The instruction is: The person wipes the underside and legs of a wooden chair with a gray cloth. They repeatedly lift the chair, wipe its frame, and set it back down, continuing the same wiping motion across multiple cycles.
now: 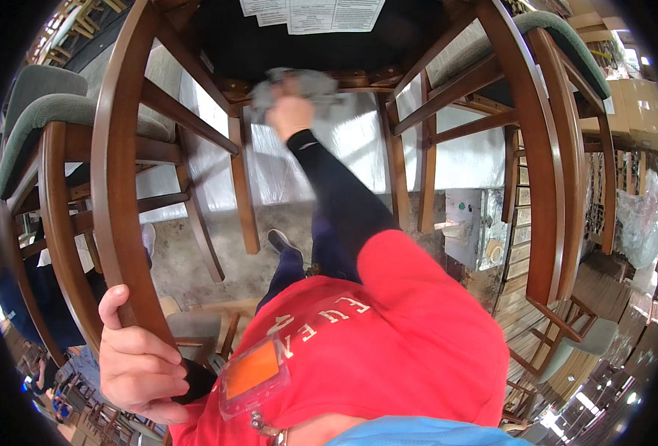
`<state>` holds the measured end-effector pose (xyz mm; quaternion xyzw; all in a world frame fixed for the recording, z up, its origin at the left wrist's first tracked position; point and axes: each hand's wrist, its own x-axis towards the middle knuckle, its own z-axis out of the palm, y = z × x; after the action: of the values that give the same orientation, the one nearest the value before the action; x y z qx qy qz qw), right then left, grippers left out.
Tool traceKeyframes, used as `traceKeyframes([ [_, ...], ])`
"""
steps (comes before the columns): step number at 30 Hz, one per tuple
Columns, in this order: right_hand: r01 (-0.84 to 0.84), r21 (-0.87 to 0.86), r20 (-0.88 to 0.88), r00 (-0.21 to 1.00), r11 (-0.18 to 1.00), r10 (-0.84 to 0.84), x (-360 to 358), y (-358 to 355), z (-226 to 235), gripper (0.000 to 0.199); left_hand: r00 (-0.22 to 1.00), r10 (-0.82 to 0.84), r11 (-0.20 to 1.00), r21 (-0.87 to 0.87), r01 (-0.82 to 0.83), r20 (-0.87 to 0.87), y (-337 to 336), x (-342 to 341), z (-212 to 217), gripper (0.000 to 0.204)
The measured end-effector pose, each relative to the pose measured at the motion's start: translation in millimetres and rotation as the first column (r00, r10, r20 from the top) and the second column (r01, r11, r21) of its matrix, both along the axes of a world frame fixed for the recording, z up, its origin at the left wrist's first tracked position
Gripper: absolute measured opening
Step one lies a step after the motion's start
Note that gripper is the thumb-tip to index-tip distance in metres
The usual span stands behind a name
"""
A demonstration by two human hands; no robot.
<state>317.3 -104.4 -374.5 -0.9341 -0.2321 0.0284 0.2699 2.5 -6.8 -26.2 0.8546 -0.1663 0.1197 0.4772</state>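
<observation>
A brown wooden chair with a black underside and white paper labels stands turned over in front of me, its legs pointing toward me. My left hand is closed round the lower end of its left leg, one finger raised along the wood. With my arm stretched forward, my right hand holds a crumpled grey cloth against the rail below the black underside. Motion smears this hand and the cloth a little, and the cloth covers part of the rail.
Chairs with grey-green seats stand close by at left and right. Film-covered sheeting lies behind the legs. A grey metal box with buttons is at right, near cardboard boxes. Another person's shoe shows at left.
</observation>
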Motion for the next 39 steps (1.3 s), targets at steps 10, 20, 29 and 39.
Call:
traceKeyframes([
  [10, 0.177, -0.034, 0.308, 0.938, 0.984, -0.158, 74, -123, 7, 0.052, 0.999, 0.047, 0.998, -0.031, -0.047, 0.003, -11, 1, 1, 0.038],
  [20, -0.118, 0.141, 0.079, 0.991, 0.983, 0.107, -10, 44, 15, 0.042, 0.999, 0.036, 0.999, -0.032, -0.036, 0.007, -6, 2, 0, 0.036],
  [29, 0.415, 0.151, 0.318, 0.839, 0.897, -0.441, 79, -119, 14, 0.045, 0.998, -0.063, 0.996, -0.058, 0.064, 0.010, -4, 8, 2, 0.032],
  [39, -0.201, 0.244, 0.165, 0.973, 0.949, 0.164, -12, 18, 8, 0.035, 1.000, 0.006, 1.000, -0.020, -0.006, -0.015, 1, -4, 0, 0.040],
])
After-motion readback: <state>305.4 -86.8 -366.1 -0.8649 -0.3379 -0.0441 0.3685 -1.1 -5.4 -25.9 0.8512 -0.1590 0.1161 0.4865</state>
